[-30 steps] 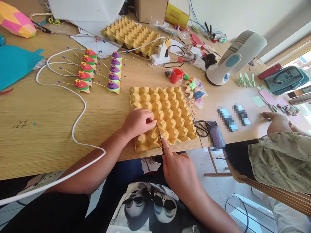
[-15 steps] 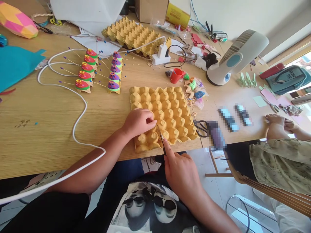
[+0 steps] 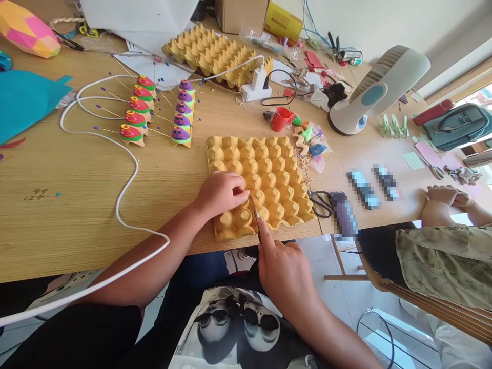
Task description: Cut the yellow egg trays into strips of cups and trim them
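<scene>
A yellow pulp egg tray (image 3: pixel 280 177) lies near the front edge of the table, its cups bumps-up. My left hand (image 3: pixel 223 192) rests on its left part, fingers curled over one of the bumps and pressing it. My right hand (image 3: pixel 286 269) is wrapped round the dark handle of a slim knife (image 3: pixel 254 209). Its forefinger lies stretched along the back of the knife. The blade points away from me and meets the tray between two rows of bumps; how deep it goes is hidden.
Black-handled scissors (image 3: pixel 321 203) touch the tray's right side. Painted egg-cup figures (image 3: pixel 134 118) stand in two rows at left. A white cable (image 3: pixel 126 189) crosses the table. Behind are another egg tray (image 3: pixel 207 54), a red bucket (image 3: pixel 281 119) and a fan (image 3: pixel 378 89). Another person's hands (image 3: pixel 448 197) rest at right.
The knife and my right hand have shifted very slightly; my left hand keeps its place on the egg tray. The whole view has moved a little.
</scene>
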Demonstrator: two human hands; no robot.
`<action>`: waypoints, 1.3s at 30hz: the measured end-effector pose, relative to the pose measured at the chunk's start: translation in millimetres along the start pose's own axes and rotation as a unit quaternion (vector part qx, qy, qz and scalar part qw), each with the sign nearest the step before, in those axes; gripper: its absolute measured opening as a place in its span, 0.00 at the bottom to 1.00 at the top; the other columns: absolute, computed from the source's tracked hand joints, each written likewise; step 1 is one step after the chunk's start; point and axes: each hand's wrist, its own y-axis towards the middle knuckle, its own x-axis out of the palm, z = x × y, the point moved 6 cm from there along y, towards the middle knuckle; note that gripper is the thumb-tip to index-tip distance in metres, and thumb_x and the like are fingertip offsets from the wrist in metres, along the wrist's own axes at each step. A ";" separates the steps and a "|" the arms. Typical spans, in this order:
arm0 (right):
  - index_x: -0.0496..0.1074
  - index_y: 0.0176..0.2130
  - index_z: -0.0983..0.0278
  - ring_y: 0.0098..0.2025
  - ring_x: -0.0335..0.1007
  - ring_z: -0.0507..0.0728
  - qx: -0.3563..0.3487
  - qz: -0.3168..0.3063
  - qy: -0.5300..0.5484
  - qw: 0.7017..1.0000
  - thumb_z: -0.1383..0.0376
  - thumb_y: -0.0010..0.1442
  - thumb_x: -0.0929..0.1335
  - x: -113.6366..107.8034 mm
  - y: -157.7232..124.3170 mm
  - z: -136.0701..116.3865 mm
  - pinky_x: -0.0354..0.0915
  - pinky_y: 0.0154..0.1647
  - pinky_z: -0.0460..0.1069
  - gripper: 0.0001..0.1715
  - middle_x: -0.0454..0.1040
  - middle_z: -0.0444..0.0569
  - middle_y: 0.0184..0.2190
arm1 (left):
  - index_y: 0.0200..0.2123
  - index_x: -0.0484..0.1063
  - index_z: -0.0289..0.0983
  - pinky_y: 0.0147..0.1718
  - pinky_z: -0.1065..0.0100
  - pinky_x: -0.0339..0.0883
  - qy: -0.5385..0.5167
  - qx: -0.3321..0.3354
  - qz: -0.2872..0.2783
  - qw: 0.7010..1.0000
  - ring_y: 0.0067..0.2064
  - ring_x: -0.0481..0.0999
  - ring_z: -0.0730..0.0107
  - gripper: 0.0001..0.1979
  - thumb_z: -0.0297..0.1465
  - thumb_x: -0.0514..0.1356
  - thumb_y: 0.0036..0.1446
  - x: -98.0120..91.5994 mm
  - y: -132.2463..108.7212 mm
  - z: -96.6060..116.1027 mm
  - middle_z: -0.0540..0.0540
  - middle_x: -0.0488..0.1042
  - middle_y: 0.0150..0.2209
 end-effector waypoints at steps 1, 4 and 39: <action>0.48 0.78 0.68 0.32 0.79 0.56 0.001 -0.001 0.002 1.000 0.67 0.73 0.60 0.0 -0.1 0.1 0.62 0.38 0.53 0.39 0.83 0.50 0.34 | 0.22 0.67 0.39 0.35 0.61 0.59 0.001 0.000 -0.001 1.000 0.30 0.69 0.67 0.14 0.34 0.63 0.58 0.2 -0.1 -0.2 0.50 0.74 0.26; 0.47 0.78 0.68 0.32 0.79 0.57 0.000 -0.007 0.006 1.000 0.67 0.73 0.60 1.3 -1.2 0.5 0.62 0.38 0.53 0.39 0.83 0.49 0.33 | 0.23 0.68 0.39 0.35 0.61 0.59 0.001 0.003 0.000 1.000 0.30 0.70 0.67 0.14 0.34 0.63 0.58 1.0 -0.2 -0.7 0.50 0.74 0.26; 0.46 0.78 0.70 0.33 0.82 0.58 0.004 -0.081 -0.035 0.996 0.70 0.70 0.61 -9.6 22.0 -7.9 0.68 0.40 0.52 0.42 0.84 0.55 0.33 | 0.22 0.69 0.39 0.36 0.61 0.60 0.014 -0.012 -0.004 1.000 0.30 0.71 0.65 0.13 0.35 0.63 0.58 0.4 0.8 1.8 0.49 0.75 0.27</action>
